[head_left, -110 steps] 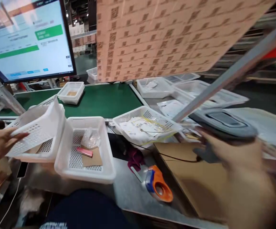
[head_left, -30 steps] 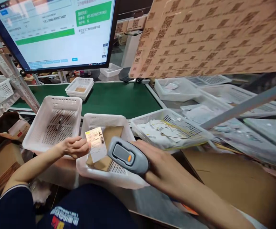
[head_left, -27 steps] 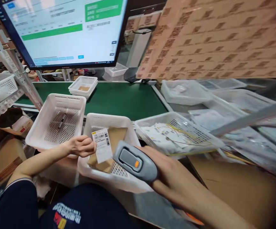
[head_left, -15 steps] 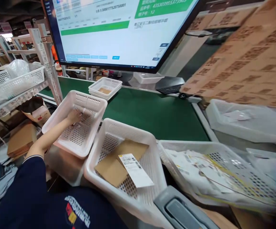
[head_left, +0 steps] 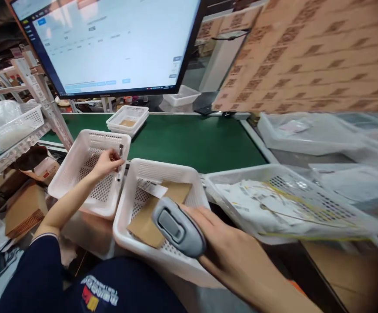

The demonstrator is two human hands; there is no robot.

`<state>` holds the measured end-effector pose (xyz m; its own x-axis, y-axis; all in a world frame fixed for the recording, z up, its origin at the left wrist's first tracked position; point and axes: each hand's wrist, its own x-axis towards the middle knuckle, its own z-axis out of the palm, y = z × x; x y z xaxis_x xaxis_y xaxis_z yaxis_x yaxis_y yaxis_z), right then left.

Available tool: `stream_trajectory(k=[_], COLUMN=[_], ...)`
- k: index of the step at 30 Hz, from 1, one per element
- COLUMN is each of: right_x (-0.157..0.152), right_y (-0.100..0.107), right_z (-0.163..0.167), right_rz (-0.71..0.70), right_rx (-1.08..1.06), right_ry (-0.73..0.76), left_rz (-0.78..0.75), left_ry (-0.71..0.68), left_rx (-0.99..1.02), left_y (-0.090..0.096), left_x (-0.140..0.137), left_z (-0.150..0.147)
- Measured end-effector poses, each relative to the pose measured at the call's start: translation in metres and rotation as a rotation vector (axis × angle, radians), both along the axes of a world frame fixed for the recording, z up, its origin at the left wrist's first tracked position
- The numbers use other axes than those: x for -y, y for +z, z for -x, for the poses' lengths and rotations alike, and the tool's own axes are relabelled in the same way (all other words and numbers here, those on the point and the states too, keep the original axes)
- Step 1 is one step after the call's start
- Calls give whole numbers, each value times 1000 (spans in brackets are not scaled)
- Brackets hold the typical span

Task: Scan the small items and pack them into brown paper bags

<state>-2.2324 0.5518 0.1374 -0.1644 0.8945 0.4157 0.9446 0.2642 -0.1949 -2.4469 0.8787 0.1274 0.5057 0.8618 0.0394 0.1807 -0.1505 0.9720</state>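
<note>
My left hand (head_left: 107,163) is over the left white basket (head_left: 58,184), with its fingers closed around a slim, pen-like tube (head_left: 121,151) with dark ends. The tube stands roughly upright against the view of the basket's right wall; its exact kind is too small to tell. My right hand (head_left: 218,228) is wrapped around a grey handheld barcode scanner (head_left: 178,228), held above the middle white basket (head_left: 123,221). In that basket lie a flat brown cardboard piece (head_left: 146,219) and a white printed label (head_left: 154,188), partly behind the scanner.
A monitor (head_left: 110,48) hangs above a green conveyor belt (head_left: 192,137). Stacked small white trays (head_left: 128,118) sit on the belt. To the right, another basket (head_left: 241,176) holds white labelled packets (head_left: 257,200). Folded cardboard (head_left: 25,211) stands at the left, below a shelf.
My left hand has lifted the slim tube from the basket's floor toward its right side. My right hand has brought the scanner up over the middle basket. The monitor's green bars are gone.
</note>
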Motion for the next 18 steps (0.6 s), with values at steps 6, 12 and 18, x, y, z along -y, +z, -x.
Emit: stream_trajectory(k=[6,12,18], right_x=[-16,16,40], right_y=[-2,-6,4], right_z=[25,7,-77], right_rz=[-92,291,209], right_rx=[126,-9,-327], right_ry=[-53,-101,-372], left_rz=[-7,-84,-494], left_ry=[-193,-258,-191], left_rx=[86,-103,-646], left_y=[0,-22,-37], left_x=[60,88,117], left_z=[-40,-45,11])
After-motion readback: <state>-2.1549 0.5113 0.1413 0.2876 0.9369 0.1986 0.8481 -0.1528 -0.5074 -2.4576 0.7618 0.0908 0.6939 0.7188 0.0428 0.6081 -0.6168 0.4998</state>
